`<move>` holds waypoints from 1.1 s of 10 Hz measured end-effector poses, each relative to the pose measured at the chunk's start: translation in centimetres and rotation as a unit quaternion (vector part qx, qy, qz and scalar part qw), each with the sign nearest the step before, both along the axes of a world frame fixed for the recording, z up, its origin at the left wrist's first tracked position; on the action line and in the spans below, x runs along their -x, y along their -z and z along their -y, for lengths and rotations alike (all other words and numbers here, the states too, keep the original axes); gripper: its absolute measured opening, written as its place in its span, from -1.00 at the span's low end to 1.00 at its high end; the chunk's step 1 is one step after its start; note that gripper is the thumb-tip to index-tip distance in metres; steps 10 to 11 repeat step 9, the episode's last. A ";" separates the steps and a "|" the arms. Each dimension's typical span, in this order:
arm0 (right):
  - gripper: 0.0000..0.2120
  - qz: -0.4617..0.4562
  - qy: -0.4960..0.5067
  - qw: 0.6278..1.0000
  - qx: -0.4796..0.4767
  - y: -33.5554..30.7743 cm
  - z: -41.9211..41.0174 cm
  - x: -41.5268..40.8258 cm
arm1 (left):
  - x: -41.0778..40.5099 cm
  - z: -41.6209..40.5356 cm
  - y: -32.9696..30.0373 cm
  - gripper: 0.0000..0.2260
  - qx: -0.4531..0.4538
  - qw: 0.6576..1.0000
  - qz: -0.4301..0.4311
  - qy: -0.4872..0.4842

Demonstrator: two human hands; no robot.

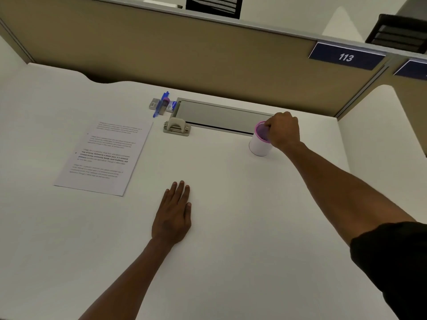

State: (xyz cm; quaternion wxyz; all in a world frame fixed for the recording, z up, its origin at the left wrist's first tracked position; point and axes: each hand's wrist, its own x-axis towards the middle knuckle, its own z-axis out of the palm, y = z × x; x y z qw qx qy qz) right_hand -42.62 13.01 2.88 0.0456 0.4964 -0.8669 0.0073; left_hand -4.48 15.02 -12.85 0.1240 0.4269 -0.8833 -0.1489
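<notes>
While the left hand (172,218) lies flat, the right hand (283,131) pinches the rim of the cup (257,146) below.

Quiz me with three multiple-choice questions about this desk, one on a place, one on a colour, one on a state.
1. The paper lies: A left of the left hand; B under the cup; C under the right hand.
2. The cup's rim is: A green; B pink; C black.
3. The right hand: A lies flat on the desk; B grips the cup's rim; C points at the paper.
Answers: A, it sits to that hand's left; B, a pink band tops it; B, fingers curl over the rim.
</notes>
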 end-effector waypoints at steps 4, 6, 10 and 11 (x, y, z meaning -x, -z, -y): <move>-0.84 0.026 -0.003 0.998 0.059 0.0 -1.1 -0.7 | -0.1 0.0 -0.2 -0.52 -0.006 1.000 0.015 0.008; -0.75 0.051 0.016 0.989 0.134 0.0 -1.4 -0.7 | -0.2 0.1 -0.1 -0.49 -0.010 0.999 0.036 0.023; -0.68 0.096 0.045 0.969 0.221 0.4 -3.4 -1.1 | -0.3 0.0 -0.8 -0.42 -0.009 0.997 0.059 0.044; -0.68 0.096 0.045 0.969 0.221 0.4 -3.4 -1.1 | -0.3 0.0 -0.8 -0.42 -0.009 0.997 0.059 0.044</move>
